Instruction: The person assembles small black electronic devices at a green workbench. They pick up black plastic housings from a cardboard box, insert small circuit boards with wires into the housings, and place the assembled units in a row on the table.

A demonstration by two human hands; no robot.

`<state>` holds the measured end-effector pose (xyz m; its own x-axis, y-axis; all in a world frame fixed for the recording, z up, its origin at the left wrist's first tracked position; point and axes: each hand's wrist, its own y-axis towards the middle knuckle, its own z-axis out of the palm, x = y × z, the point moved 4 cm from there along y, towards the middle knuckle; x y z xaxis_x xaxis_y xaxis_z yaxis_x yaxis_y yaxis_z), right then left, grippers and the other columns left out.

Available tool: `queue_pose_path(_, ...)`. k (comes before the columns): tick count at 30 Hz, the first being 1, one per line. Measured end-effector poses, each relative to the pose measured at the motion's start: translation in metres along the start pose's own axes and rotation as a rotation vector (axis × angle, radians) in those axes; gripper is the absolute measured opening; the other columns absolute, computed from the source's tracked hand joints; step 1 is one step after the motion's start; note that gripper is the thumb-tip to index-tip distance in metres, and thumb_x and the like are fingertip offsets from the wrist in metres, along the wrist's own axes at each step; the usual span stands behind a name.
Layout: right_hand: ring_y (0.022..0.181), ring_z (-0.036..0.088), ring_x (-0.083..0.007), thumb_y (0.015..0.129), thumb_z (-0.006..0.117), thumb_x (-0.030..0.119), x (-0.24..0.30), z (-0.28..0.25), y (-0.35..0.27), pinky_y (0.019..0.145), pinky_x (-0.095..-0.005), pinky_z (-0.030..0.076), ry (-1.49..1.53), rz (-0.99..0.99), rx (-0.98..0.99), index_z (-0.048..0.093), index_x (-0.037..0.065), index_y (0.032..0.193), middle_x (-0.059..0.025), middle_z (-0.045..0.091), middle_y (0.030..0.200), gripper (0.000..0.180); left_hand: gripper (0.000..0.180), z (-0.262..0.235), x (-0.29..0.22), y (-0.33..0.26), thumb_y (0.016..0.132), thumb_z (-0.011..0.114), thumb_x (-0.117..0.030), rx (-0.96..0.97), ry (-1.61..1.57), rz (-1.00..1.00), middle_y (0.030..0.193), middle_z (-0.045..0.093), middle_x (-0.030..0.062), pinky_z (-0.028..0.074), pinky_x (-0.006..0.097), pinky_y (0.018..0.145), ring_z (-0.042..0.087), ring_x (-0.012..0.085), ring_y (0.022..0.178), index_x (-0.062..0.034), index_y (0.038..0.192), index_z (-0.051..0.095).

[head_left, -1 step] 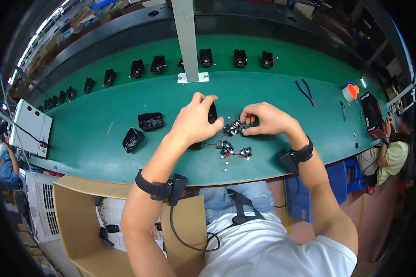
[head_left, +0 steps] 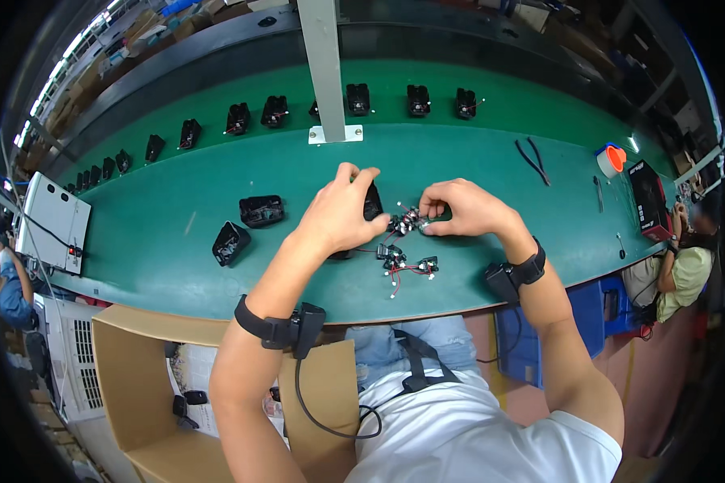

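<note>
My left hand [head_left: 338, 211] grips a black plastic housing [head_left: 373, 201] between thumb and fingers; the palm side of it is hidden. Just to its right, my right hand [head_left: 463, 211] is closed in a pinch at a small wired component [head_left: 408, 220] with red and black leads, touching its right side. Nearer to me lie more small wired parts [head_left: 392, 258] and another wired piece [head_left: 428, 265] on the green bench. Left of my left hand rest two open black housings, one lying lengthwise [head_left: 262, 211] and one tilted [head_left: 230, 244]. Another dark piece [head_left: 342, 253] is partly hidden under my left wrist.
A row of black housings [head_left: 417, 101] runs along the green strip behind the bench. A grey post [head_left: 324, 72] stands at its middle. Pliers [head_left: 532, 161], an orange-and-white roll [head_left: 612, 159] and a black box [head_left: 649, 200] are at right. A cardboard box [head_left: 137, 386] sits below left.
</note>
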<state>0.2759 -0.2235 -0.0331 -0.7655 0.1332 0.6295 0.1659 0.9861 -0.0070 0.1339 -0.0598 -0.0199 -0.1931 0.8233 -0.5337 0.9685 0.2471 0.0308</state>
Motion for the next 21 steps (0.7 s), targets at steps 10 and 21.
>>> queue_pose_path(10,0.065,0.066,-0.0170,0.075,0.067,0.004,-0.018,-0.007,-0.005,0.063,-0.0310,0.053,-0.018,0.079,-0.265,0.072,0.004,0.101,-0.0083,0.068,0.079,0.027,0.083,0.008,-0.001,0.006,0.069,0.080,-0.021,-0.050,0.013,-0.008,0.128,0.053,0.0202,0.049,0.045,0.097,0.058,0.0409,0.114,-0.0057,0.141,0.041)
queue_pose_path(21,0.078,0.067,-0.0251,0.075,0.079,0.024,-0.023,0.009,0.000,0.069,-0.0389,0.054,-0.053,0.172,-0.421,0.069,0.010,0.094,-0.0081,0.067,0.085,0.025,0.081,-0.006,-0.022,0.010,0.066,0.077,-0.015,-0.174,-0.148,0.126,0.122,0.053,0.0215,0.047,0.045,0.098,0.055,0.0421,0.115,-0.0041,0.139,0.043)
